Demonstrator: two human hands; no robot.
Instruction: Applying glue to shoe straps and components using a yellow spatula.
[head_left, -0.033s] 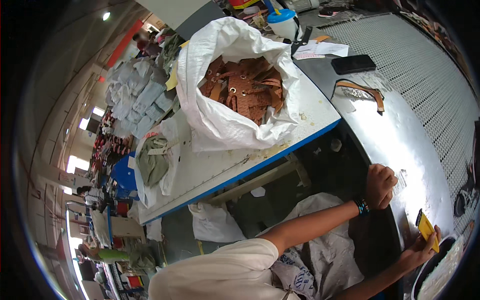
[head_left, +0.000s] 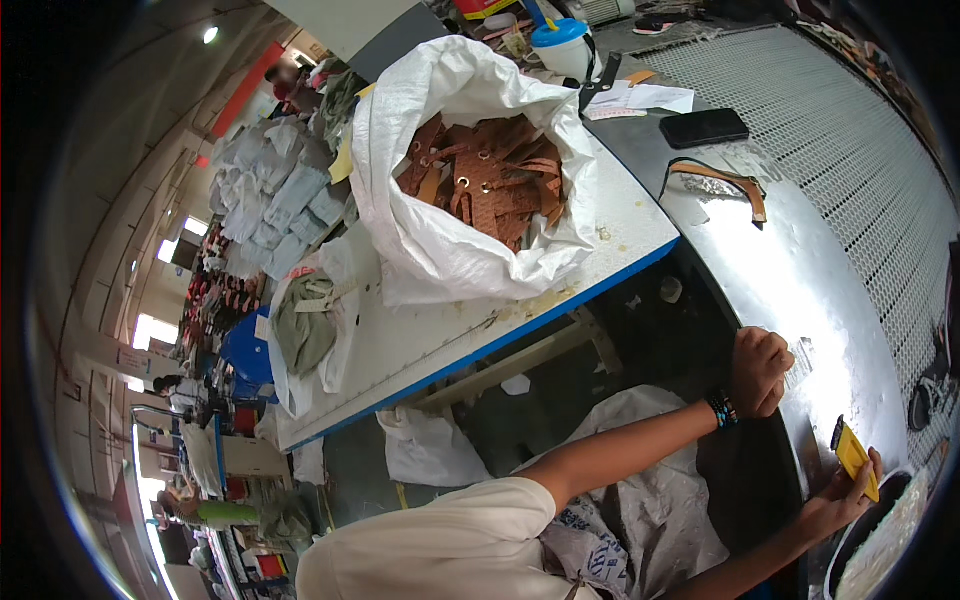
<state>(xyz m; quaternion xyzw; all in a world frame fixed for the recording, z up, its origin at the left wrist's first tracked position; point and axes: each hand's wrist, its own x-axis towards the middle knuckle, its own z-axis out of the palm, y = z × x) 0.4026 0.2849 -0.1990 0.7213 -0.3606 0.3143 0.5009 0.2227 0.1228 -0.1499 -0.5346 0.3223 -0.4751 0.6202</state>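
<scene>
The right hand has its grip closed on a yellow scraper, held at the near edge of the metal bench, just above a dark round tray. The left hand rests fisted on the bench edge, gripping nothing visible. With the scraper so close to the rim, a loose pinch could drop it off the bench. Nothing has visibly shifted since the earlier frame.

A cream short-sleeved shirt covers the shoulder, its sleeve ending above the elbow. Both forearms are bare. The left hand has a dark beaded bracelet with small coloured beads at the wrist. The right hand is bare, no glove.
</scene>
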